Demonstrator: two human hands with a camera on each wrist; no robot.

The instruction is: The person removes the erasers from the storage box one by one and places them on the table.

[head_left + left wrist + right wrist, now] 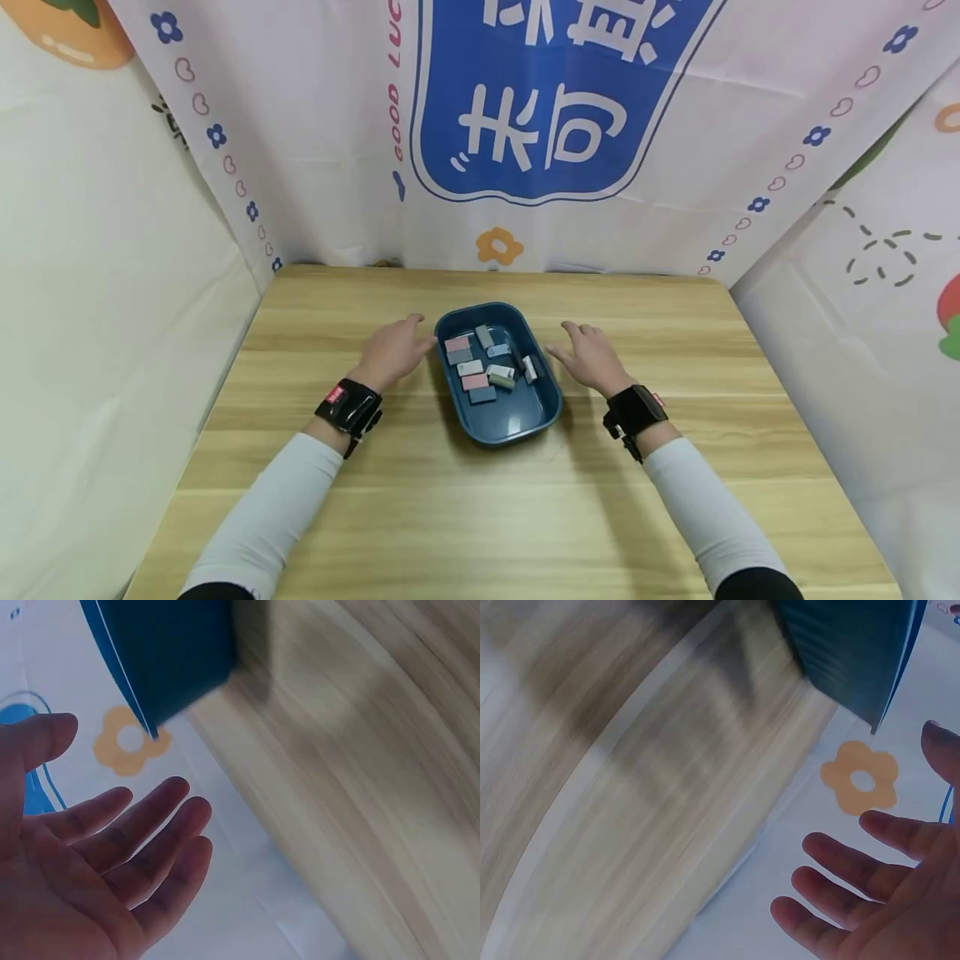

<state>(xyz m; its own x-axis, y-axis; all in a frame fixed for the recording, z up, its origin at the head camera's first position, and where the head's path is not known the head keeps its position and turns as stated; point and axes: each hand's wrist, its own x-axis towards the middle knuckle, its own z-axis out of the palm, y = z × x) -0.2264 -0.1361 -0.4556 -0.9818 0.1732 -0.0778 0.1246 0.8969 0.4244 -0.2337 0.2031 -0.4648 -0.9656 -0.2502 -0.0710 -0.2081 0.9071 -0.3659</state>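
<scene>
A dark blue rectangular tray (517, 423) with rounded corners stands at a slant on the table. Inside it lie several small blocks that look like erasers, among them a pink one (475, 382), a white one (470, 367), a blue one (498, 351) and a grey-blue one (483, 395). My left hand (390, 353) is beside the tray's left wall, thumb close to the rim. On the other side my right hand (592, 360) is near the right wall, its thumb towards the rim. Both wrist views show relaxed, spread fingers holding nothing.
The wooden table (480, 517) reaches a printed white cloth (330, 167) at the back, with more cloth at both sides. A black camera band (351, 408) sits on the left wrist and another band (634, 417) on the right.
</scene>
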